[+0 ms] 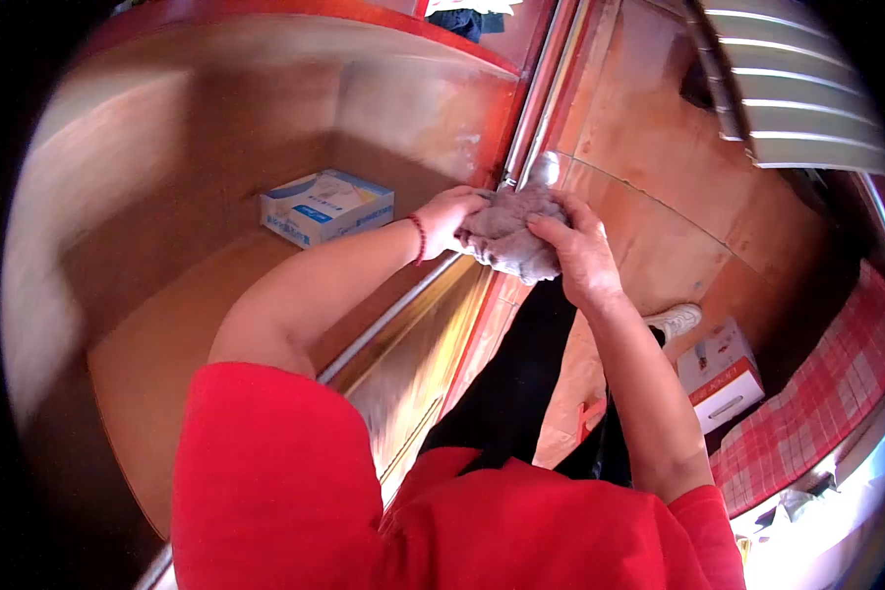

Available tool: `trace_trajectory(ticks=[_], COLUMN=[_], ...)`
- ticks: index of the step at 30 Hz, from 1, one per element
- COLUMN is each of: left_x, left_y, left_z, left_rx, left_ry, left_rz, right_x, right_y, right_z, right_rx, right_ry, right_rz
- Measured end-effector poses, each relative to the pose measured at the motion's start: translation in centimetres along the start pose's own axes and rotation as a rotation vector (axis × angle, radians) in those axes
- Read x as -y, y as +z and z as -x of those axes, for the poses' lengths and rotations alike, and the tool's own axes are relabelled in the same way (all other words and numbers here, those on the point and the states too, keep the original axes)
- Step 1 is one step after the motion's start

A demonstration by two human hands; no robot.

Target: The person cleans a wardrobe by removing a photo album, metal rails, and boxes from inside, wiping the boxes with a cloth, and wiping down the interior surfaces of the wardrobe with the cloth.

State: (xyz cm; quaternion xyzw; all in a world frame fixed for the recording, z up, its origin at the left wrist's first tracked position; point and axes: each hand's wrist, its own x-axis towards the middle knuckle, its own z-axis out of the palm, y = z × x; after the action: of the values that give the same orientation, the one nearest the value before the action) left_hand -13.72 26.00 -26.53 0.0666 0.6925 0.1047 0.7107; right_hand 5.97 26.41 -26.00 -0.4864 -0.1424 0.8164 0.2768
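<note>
A crumpled greyish cloth is bunched up between my two hands, in front of the cabinet's metal track. From the left, my left hand, with a dark red beaded bracelet at the wrist, is closed on the cloth's edge. On the other side, my right hand grips it with the thumb lying on top. The fingers beneath the cloth are hidden.
A blue and white box sits inside the wooden cabinet at left. Reddish tiles cover the floor at right. A white and red carton stands beside a red checked cloth. Grey slats are at upper right.
</note>
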Motion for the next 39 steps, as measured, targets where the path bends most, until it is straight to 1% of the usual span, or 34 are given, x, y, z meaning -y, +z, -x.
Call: trace_trajectory(ticks=[1, 3, 4, 6, 7, 8, 10, 11, 12, 13, 15, 16, 18, 19, 21, 23, 25, 28, 30, 33, 35, 36, 37, 39], left_x=[0.0, 0.8, 1.2, 0.8, 2.9, 3.8, 5.8, 7.4, 9.0, 10.0, 11.1, 11.7, 12.6, 13.0, 14.0, 14.1, 13.7, 12.8, 12.2, 11.6, 11.4, 11.7, 12.9, 15.8], left_y=[-1.8, -6.0, -7.5, -8.7, -12.5, -14.4, -18.5, -21.1, -23.5, -25.0, -27.1, -28.2, -30.0, -30.6, -31.4, -31.8, -31.3, -30.2, -29.4, -28.8, -28.6, -29.0, -30.6, -34.1], left_z=[0.5, -0.2, -0.4, 1.2, 0.2, 0.3, -0.4, -0.7, -1.0, -1.3, -1.9, -2.1, -2.4, -2.6, -3.0, -3.6, -4.3, -4.7, -4.6, -4.0, -3.6, -3.7, -4.4, -5.5], left_rx=[0.079, 0.157, 0.149, -0.454, -0.441, -0.553, -0.844, -0.906, -0.965, -0.969, -1.112, -1.116, -1.009, -1.009, -1.100, -1.126, -1.207, -1.328, -1.398, -1.490, -1.521, -1.513, -1.475, -1.390], left_ry=[-0.012, -0.081, -0.086, -0.011, -0.013, -0.063, -0.185, -0.178, -0.169, -0.175, -0.211, -0.215, 0.023, 0.025, 0.100, 0.081, 0.046, -0.030, -0.096, -0.206, -0.219, -0.176, -0.074, 0.129], left_rz=[0.117, 0.377, 0.378, 0.253, 0.164, 0.071, 0.117, 0.053, -0.007, 0.001, 0.153, 0.155, 0.465, 0.461, 0.364, 0.346, 0.301, 0.214, 0.155, 0.091, 0.105, 0.152, 0.252, 0.454], right_x=[-0.7, -2.0, -2.7, -4.3, -5.1, -5.6, -7.5, -8.2, -8.3, -9.3, -11.4, -12.3, -13.5, -14.0, -14.3, -14.6, -15.2, -15.9, -16.2, -16.7, -17.3, -17.4, -17.5, -17.0], right_y=[1.2, 3.2, 4.1, 5.7, 6.4, 7.1, 8.0, 8.3, 8.6, 8.9, 9.6, 9.7, 10.2, 10.4, 10.6, 10.5, 10.5, 10.7, 10.7, 10.6, 10.3, 10.0, 9.6, 9.3], right_z=[-1.1, -3.2, -4.2, -5.9, -6.6, -7.1, -8.5, -9.1, -9.3, -10.0, -11.2, -11.8, -12.5, -12.8, -13.3, -13.4, -13.7, -13.9, -13.8, -13.5, -13.6, -13.7, -13.6, -13.3], right_rx=[0.010, 0.057, 0.097, 0.104, 0.107, 0.074, 0.061, 0.047, 0.053, 0.060, 0.044, 0.053, 0.046, 0.035, 0.030, 0.044, 0.045, 0.008, 0.070, 0.074, 0.045, 0.020, 0.014, 0.016], right_ry=[0.021, 0.043, 0.059, 0.079, 0.091, 0.107, 0.106, 0.092, 0.161, 0.168, 0.155, 0.185, 0.193, 0.203, 0.184, 0.204, 0.172, 0.230, 0.258, 0.228, 0.250, 0.274, 0.275, 0.278], right_rz=[-0.030, 0.033, 0.041, 0.017, -0.003, 0.025, 0.054, 0.091, 0.097, 0.102, 0.137, 0.136, 0.193, 0.246, 0.282, 0.286, 0.288, 0.287, 0.266, 0.292, 0.299, 0.311, 0.312, 0.202])
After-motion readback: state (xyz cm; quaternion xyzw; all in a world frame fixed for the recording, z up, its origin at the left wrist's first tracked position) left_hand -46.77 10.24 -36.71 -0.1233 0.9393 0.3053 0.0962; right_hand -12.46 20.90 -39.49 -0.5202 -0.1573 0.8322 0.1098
